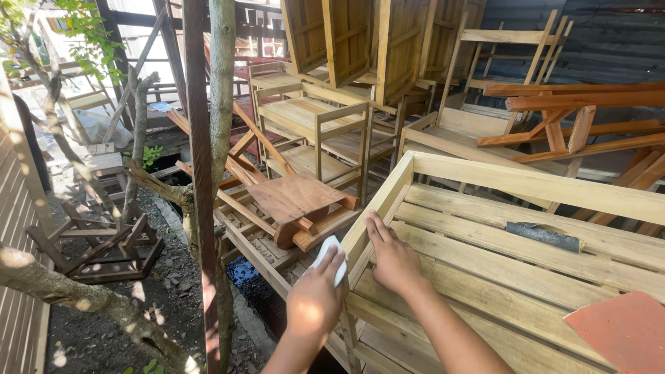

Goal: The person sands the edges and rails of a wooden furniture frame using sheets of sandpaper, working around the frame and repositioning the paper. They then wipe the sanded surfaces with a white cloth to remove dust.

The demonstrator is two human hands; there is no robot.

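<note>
I am seeing no packages, labels or signs here; nearest to me, right of my right fingers, a flat reddish sheet (627,331) is lying on the slats, cut off by the frame edge.

My left hand (315,299) is curling its fingers (335,262) around a small white pad (330,257), gripping it tight; most of the pad is hidden behind the hand, so I cannot tell exactly what kind it is. It is being held just beside the corner post of the wooden frame (526,183), outside it.

My right hand (393,257) is lying flat, fingers (377,227) stretched out and together, holding nothing, pressing on the frame's end rail and the nearest slat. The two hands are near each other, with the rail between them.

Further along the slats, well right of my right fingers, a dark grey roll (544,236) is lying across a slat.

Beyond my left fingers, a small brown stool (298,201) is sitting tilted on a heap of boards. Behind that, more unfinished furniture (315,121) is stacking up; the farthest pieces are running off the top edge. Left of my hands, a thin tree trunk (220,104) is hiding part of the yard.
</note>
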